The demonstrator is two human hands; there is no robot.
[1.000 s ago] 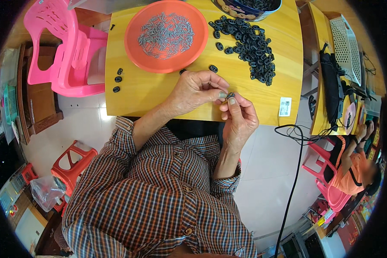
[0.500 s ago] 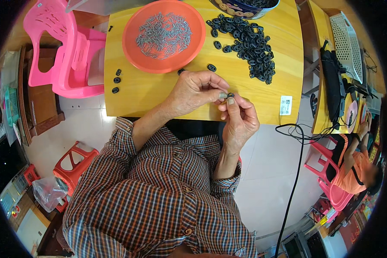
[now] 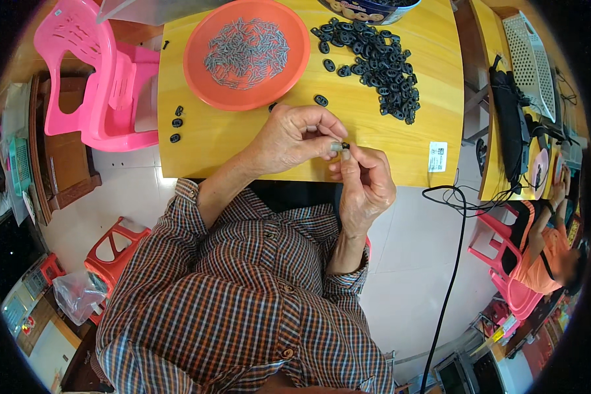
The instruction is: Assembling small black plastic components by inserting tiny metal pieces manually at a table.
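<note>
Left hand [image 3: 290,139] and right hand [image 3: 366,181] meet above near edge of yellow wood-grain surface [image 3: 230,141], fingers of both pinching small black plastic piece [image 3: 346,146] between tips. Round orange plastic dish [image 3: 297,65] of slim silver-grey metal pieces [image 3: 246,54] sits beyond left hand; heap of black oval plastic pieces [image 3: 386,73] lies to dish's right, before round dark-blue tin [image 3: 368,12]

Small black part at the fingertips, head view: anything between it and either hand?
Nothing visible. The fingertips of the left hand and right hand meet directly at the small black part, above the yellow table. The fingers cover most of the part, so the hidden side can't be judged.
</note>
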